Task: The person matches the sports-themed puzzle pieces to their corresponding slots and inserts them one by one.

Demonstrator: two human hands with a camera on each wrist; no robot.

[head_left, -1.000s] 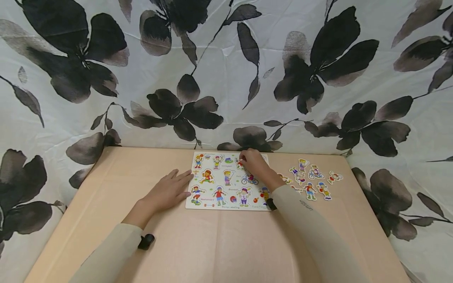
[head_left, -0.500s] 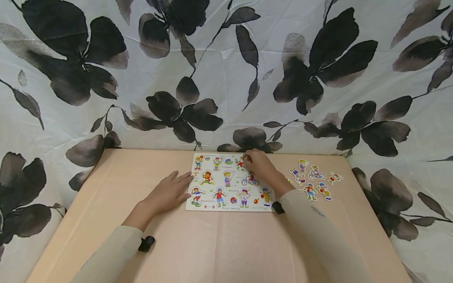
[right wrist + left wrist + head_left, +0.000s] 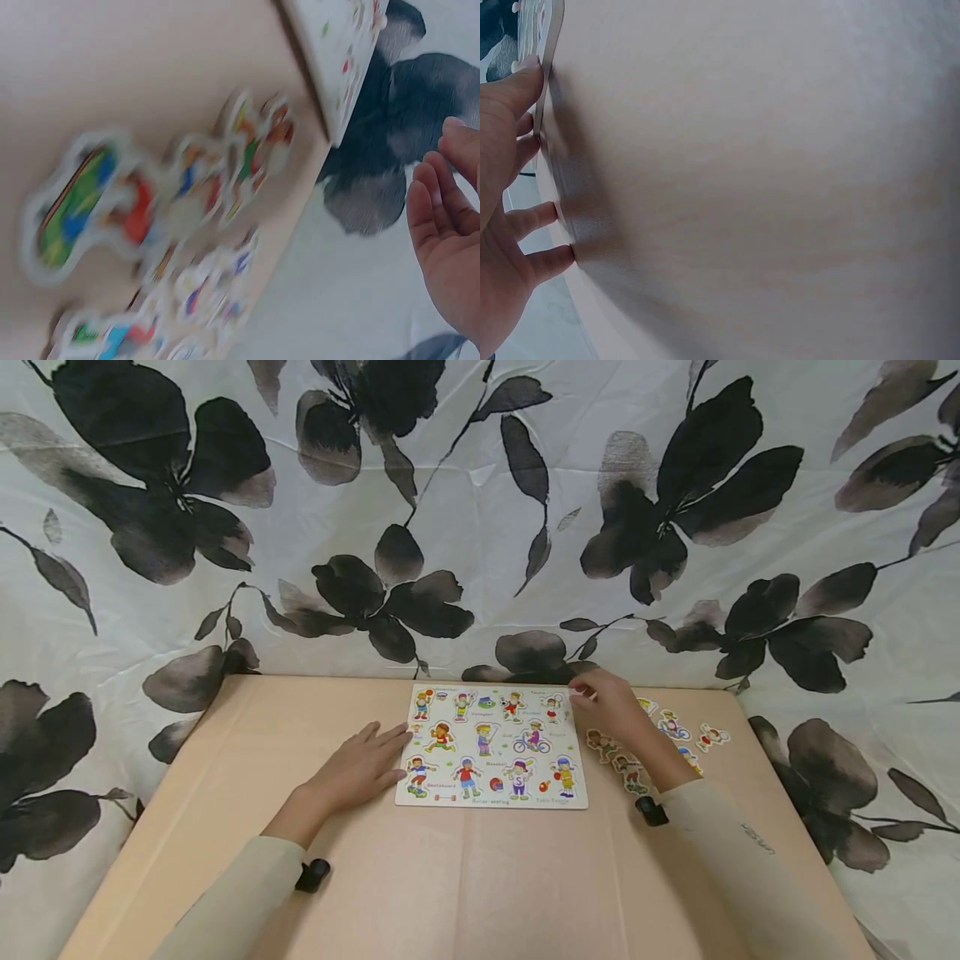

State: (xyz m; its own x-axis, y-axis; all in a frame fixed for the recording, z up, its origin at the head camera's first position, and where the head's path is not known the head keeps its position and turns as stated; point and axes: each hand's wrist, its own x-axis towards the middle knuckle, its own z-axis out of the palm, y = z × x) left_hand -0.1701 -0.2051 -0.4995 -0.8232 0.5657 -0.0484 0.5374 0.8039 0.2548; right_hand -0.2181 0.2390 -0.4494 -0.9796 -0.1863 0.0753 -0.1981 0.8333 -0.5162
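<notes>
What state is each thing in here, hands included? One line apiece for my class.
Board: flat on the table, figures facing up.
Loose pieces: right of the board, picture side up, some partly hidden.
Left hand: fingers spread, touching the board's left edge.
Right hand: fingers curved, nothing visibly held.
Floral cloth: creased, behind the table.

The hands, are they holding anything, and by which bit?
Nothing looks held: the right hand shows nothing in its fingers; the left hand just rests at the left edge of the board.
</notes>
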